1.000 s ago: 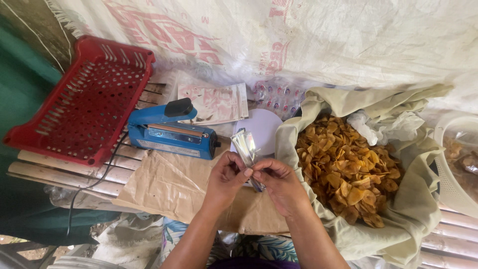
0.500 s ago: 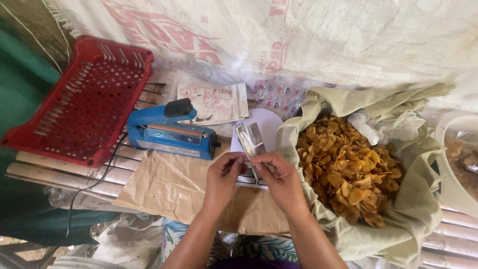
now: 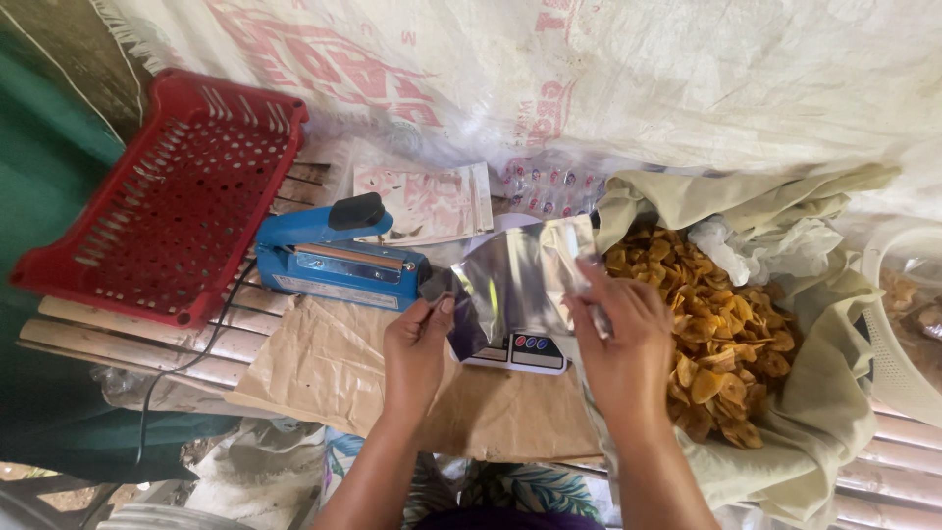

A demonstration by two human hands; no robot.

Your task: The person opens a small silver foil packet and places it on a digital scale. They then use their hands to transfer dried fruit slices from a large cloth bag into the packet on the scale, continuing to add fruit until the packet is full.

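A: Status of the shiny silver foil pouch [image 3: 515, 280]?

B: I see it spread wide now; a second ago it was a narrow folded strip. Left hand [image 3: 417, 344] pinches its 9 o'clock edge, right hand [image 3: 620, 344] grips the 3 o'clock edge, over the small white digital scale [image 3: 520, 351].

A: Clearances?

B: Blue heat sealer [image 3: 334, 257] near at 10 o'clock; cloth sack of golden chips [image 3: 716, 334] touching at 3 o'clock. Brown paper [image 3: 324, 358] lies at 7 o'clock.
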